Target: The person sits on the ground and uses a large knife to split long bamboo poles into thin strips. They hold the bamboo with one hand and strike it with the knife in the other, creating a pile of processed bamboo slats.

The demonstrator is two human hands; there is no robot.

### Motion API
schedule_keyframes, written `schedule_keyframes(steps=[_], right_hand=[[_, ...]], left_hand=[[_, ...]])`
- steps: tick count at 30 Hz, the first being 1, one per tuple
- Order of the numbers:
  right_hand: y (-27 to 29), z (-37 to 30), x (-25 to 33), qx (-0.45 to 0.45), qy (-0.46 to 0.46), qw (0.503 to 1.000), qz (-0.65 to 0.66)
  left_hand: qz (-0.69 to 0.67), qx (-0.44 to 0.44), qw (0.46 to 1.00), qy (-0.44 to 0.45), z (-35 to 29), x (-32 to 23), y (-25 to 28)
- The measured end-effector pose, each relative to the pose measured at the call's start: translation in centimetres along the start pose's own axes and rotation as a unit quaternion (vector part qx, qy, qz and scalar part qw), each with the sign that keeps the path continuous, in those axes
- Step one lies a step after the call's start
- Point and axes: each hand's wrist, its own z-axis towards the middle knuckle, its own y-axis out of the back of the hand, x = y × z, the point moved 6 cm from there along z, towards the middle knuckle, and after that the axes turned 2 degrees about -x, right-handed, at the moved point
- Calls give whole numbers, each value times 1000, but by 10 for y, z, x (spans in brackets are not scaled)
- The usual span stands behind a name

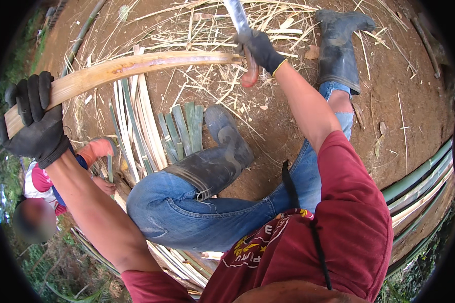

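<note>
The person's left hand (34,117), in a black work glove, is clenched around the near end of a long, pale, curved split bamboo slat (131,68), which runs from the left edge up across the picture toward the top centre. The right hand (260,49), also black-gloved, grips the reddish wooden handle of a steel-bladed chopping knife (240,30), its blade meeting the far end of the slat. Below the slat, green and pale flat bamboo strips (159,129) lie side by side on the brown dirt ground (404,96), among scattered dry shavings. The person wears blue jeans and dark rubber boots (222,151). Another person in an orange glove (98,149) crouches at the lower left.
</note>
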Motion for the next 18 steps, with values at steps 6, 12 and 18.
schedule_keyframes(steps=[6, 12, 18], right_hand=[[88, -17, 79, -55, 158, 913, 372], [92, -73, 52, -193, -8, 980, 56], [34, -54, -34, -112, -54, 925, -358]], left_hand=[[40, -62, 997, -27, 10, -9, 25], [156, -236, 951, -125, 5, -2, 25], [173, -225, 950, -130, 14, -13, 37]])
